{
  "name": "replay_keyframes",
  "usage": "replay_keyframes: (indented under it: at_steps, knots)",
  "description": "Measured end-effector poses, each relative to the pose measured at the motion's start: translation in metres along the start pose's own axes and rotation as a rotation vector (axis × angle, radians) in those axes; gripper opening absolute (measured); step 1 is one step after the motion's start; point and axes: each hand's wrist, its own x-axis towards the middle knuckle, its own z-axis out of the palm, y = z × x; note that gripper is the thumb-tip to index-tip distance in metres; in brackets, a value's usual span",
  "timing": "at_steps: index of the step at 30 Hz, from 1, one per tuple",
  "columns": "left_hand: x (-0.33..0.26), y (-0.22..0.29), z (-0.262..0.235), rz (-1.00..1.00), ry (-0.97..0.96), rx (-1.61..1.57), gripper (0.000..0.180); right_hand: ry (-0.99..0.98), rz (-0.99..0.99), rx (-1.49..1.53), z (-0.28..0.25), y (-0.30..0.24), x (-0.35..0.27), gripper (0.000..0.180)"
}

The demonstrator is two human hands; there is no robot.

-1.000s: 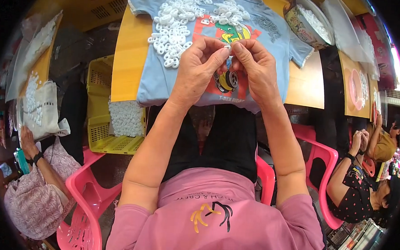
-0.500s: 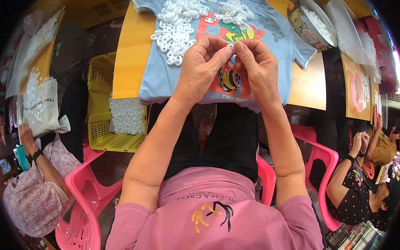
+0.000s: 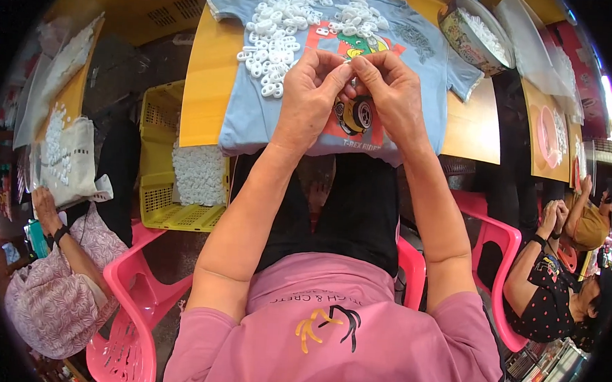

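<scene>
My left hand [image 3: 312, 92] and my right hand [image 3: 391, 85] meet above a light blue T-shirt [image 3: 251, 124] spread over the table. Thumbs and forefingers of both pinch a small white plastic piece [image 3: 348, 62], mostly covered by the fingertips. Just left of and beyond my left hand lies a heap of white two-holed plastic pieces [image 3: 275, 46]. A smaller heap of the same kind [image 3: 358, 17] sits past my fingertips. To the right of these, a patch of tiny dark bits [image 3: 415, 39] rests on the shirt.
A round tin [image 3: 456, 44] of white pieces stands at the table's far right. Below the left table edge is a yellow crate [image 3: 149, 191] with a bag of white pieces [image 3: 197, 176]. Pink chairs [image 3: 128, 285] flank me. People sit on both sides, one [image 3: 70, 276] at left.
The whole view has shifted slightly. Both hands stay pinched together over the shirt, with the fingers moving only a little around the small white piece.
</scene>
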Motion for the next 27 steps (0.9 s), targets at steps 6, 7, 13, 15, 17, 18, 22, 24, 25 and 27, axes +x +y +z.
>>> replay_keyframes:
  at_steps: [6, 7, 13, 15, 17, 18, 22, 24, 25, 27]
  knots:
    - [-0.001, 0.002, -0.003, -0.035, -0.04, -0.066, 0.014, -0.13, -0.114, -0.219, -0.021, -0.015, 0.003, 0.019]
    - [-0.001, 0.002, -0.003, -0.035, -0.041, -0.068, 0.014, -0.134, -0.156, -0.327, -0.024, -0.018, 0.003, 0.017]
    - [-0.001, 0.002, -0.002, -0.055, -0.054, -0.049, 0.014, -0.279, -0.685, -0.863, -0.042, -0.023, 0.015, 0.012]
    - [-0.001, 0.002, -0.002, -0.048, -0.079, -0.04, 0.014, -0.314, -0.681, -0.881, -0.044, -0.024, 0.017, 0.012]
    - [-0.001, 0.002, -0.003, -0.057, -0.081, -0.036, 0.013, -0.348, -0.676, -0.896, -0.045, -0.025, 0.02, 0.012]
    - [-0.001, 0.002, -0.003, -0.066, -0.084, -0.032, 0.013, -0.377, -0.703, -0.925, -0.047, -0.025, 0.022, 0.012]
    - [-0.001, 0.003, -0.004, -0.064, -0.105, -0.035, 0.013, -0.443, -0.722, -0.951, -0.048, -0.036, 0.024, 0.013]
    - [-0.002, 0.004, -0.004, -0.072, -0.094, -0.011, 0.013, -0.455, -0.717, -0.95, -0.048, -0.035, 0.025, 0.012]
    - [-0.002, 0.005, -0.003, -0.072, -0.092, -0.01, 0.013, -0.469, -0.714, -0.949, -0.047, -0.035, 0.025, 0.012]
    - [-0.003, 0.005, -0.003, -0.078, -0.094, -0.014, 0.012, -0.489, -0.695, -0.929, -0.048, -0.034, 0.024, 0.011]
